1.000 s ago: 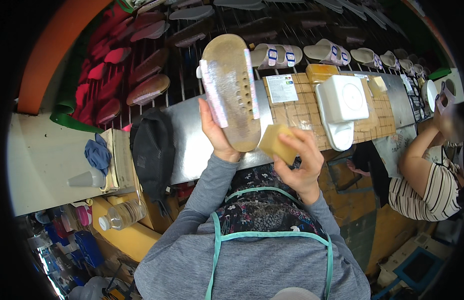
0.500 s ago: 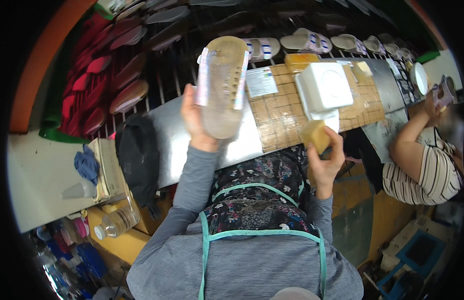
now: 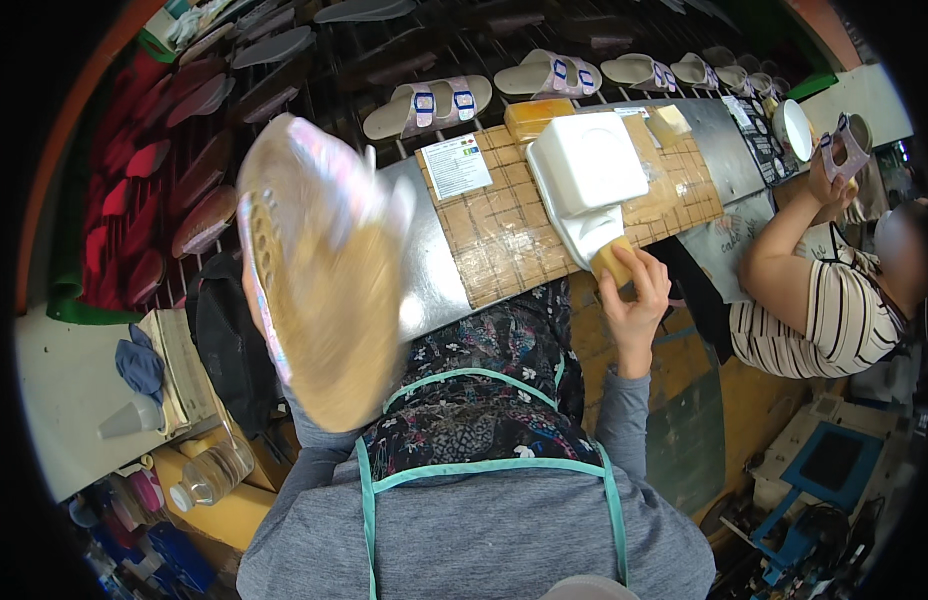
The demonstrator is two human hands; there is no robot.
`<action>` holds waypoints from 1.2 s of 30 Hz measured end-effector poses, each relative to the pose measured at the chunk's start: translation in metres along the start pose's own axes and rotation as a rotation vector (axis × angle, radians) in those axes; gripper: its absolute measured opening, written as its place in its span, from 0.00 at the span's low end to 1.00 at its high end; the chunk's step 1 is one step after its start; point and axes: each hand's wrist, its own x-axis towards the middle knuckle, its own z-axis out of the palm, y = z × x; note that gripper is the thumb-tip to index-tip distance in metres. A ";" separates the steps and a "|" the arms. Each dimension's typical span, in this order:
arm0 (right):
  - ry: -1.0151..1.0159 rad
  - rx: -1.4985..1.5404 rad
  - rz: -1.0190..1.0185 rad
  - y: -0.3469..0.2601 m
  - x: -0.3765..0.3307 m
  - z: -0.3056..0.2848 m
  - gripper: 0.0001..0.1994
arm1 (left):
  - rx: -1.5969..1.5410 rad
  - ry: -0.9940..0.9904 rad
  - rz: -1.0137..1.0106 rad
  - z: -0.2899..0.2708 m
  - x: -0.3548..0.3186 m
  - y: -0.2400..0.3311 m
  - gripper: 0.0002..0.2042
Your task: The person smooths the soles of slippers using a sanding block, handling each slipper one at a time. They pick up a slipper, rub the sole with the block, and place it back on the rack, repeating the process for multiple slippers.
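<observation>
Blurred by motion, a tan sandal (image 3: 334, 300) with shiny pinkish straps is raised close to the camera, its sole tilted. My left hand (image 3: 251, 292) is closed on its edge; the sandal hides most of the fingers. Between the thumb and fingers of my right hand (image 3: 634, 298) is a small yellowish sponge block (image 3: 612, 261). The sponge touches or sits right at the front lip of a white plastic dispenser (image 3: 589, 165), which stands on the tan patterned board.
Finished-looking sandals (image 3: 429, 105) line the rack behind the bench. A yellow block (image 3: 537, 118) and a printed card (image 3: 457, 167) lie on the board (image 3: 514, 250). A dark bag (image 3: 224, 325) hangs at left. On the right, a co-worker (image 3: 829, 300) in a striped top holds a sandal.
The sandal in my left hand has come closer, moved left and turned, its straps now loose and blurred. My right hand has brought the sponge to the dispenser's lip. The view has shifted right.
</observation>
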 end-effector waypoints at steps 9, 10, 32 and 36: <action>-0.239 1.530 0.301 -0.081 0.006 -0.004 0.26 | 0.394 0.432 -0.247 0.007 0.036 -0.078 0.19; -0.283 1.420 0.207 -0.096 0.006 -0.005 0.27 | 0.517 0.502 -0.223 0.001 0.039 -0.085 0.17; -0.222 0.958 -0.277 -0.140 0.053 0.033 0.25 | 0.564 0.319 -0.133 0.008 0.007 -0.072 0.15; -0.212 0.939 -0.298 -0.140 0.056 0.033 0.24 | 0.587 0.291 -0.110 0.012 0.006 -0.072 0.15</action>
